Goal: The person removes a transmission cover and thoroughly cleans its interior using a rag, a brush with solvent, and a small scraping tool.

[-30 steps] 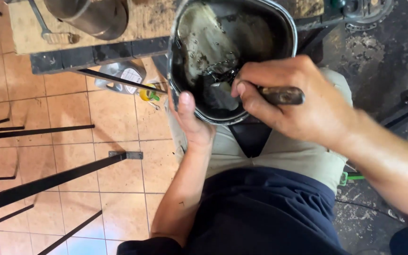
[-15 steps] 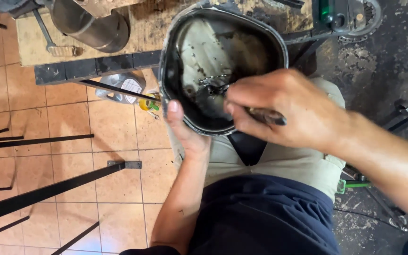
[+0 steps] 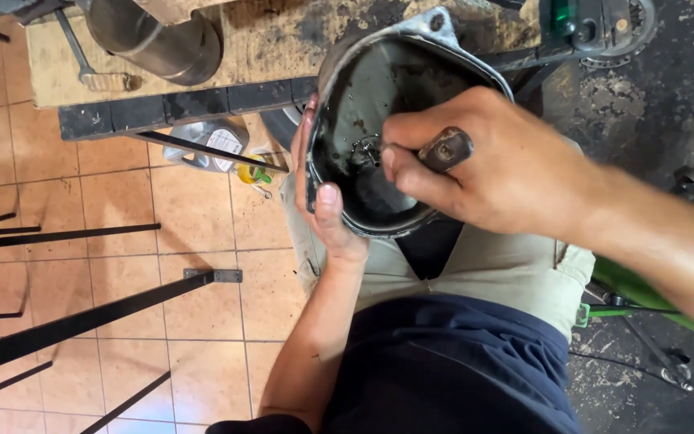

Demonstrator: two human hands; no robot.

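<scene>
The left hand [image 3: 327, 213] grips the near rim of a greasy metal cover [image 3: 395, 120] resting on the person's lap, thumb pressed inside. The right hand [image 3: 491, 165] is closed around a tool handle [image 3: 446, 149], its tip inside the cover. A desk [image 3: 275, 40] stands beyond.

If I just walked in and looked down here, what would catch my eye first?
A dark, greasy metal housing on the person's lap, centre top. The left hand grips its near rim, while the right hand works a tool with a worn brown handle inside it. At upper left, a steel cylinder lies on a wooden bench.
</scene>
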